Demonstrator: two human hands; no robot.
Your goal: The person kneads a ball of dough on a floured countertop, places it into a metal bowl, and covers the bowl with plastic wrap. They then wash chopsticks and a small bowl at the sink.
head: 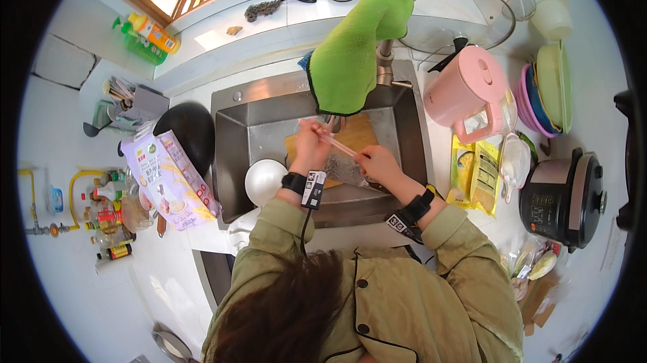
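Over the metal sink (pixel 263 110) both my hands hold a thin pinkish stick-like item, possibly chopsticks (pixel 339 146). My left hand (pixel 311 146) grips its upper left end, close under the faucet outlet. My right hand (pixel 378 163) has its lower right end between thumb and fingers. Below them a wooden cutting board (pixel 361 133) lies in the basin, with a shiny blade-like thing partly hidden by my right hand. A white bowl (pixel 265 182) sits at the basin's left. A green cloth (pixel 349 55) hangs over the faucet (pixel 385 67) and hides part of it.
Right of the sink stand a pink electric kettle (pixel 467 93), yellow packets (pixel 474 176) and an electric pressure cooker (pixel 561 201). On the left are a black wok (pixel 188 133) and a purple package (pixel 167 178). A glass lid (pixel 455 19) leans behind the faucet.
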